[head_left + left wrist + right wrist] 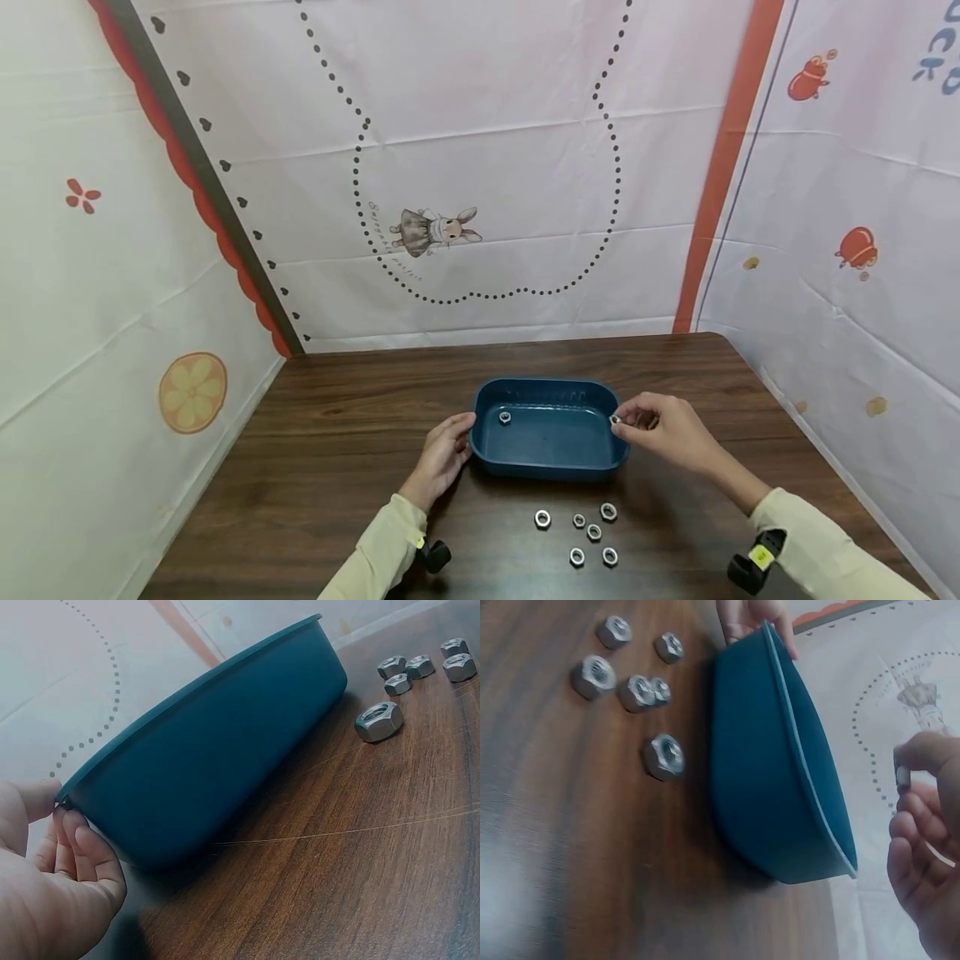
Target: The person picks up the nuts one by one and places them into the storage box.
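Note:
A dark blue plastic tray (551,467) stands on the wooden table, with one metal hex nut (505,417) lying inside near its left end. My left hand (441,457) pinches the tray's left rim between thumb and curled fingers, as the left wrist view shows. At the tray's right end, my right hand (667,427) holds another hex nut (902,771) between thumb and fingertips, close above the rim. Several loose nuts lie on the table in front of the tray, among them a larger nut (379,722) nearest the tray in the left wrist view.
The dark wooden table (360,400) meets a printed white cloth (495,150) at its back and sides. A black wrist camera (435,556) sits on the left sleeve, and another camera (750,571) on the right.

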{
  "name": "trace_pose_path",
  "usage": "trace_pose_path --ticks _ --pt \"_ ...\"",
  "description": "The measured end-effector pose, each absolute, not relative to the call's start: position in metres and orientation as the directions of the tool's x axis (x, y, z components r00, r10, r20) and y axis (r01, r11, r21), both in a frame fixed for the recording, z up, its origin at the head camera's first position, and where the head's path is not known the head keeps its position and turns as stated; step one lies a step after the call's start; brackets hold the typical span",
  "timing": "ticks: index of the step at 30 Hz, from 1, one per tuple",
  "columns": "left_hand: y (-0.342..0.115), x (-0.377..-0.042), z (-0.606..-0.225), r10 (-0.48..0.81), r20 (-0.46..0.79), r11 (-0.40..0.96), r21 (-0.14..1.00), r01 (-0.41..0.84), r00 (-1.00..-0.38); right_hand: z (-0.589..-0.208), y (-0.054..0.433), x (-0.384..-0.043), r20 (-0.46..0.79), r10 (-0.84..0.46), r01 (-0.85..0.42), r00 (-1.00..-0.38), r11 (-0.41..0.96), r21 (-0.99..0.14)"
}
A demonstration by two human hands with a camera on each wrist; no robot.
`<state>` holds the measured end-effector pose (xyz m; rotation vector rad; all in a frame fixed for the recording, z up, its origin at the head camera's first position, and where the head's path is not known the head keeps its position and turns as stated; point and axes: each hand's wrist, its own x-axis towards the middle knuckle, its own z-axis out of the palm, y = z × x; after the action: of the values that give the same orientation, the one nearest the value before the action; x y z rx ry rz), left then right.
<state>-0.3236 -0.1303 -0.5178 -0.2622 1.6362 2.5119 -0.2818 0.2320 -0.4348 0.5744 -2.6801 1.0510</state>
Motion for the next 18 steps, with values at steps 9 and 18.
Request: trace_pose_path --ticks 9,18 --pt "-0.131 -0.325 -0.519 0.008 -0.215 -0.393 0.897 -0.201 -0.977 -0.417 0.219 -0.324 0.342 -0.468 -0.571 -0.815 0.547 -0.612" --pt "-0.131 -0.323 -0.520 0.031 -0.202 -0.397 0.896 -0.198 -0.979 -0.410 0.201 -0.359 0.316 -0.590 -0.640 -0.743 0.486 -0.595"
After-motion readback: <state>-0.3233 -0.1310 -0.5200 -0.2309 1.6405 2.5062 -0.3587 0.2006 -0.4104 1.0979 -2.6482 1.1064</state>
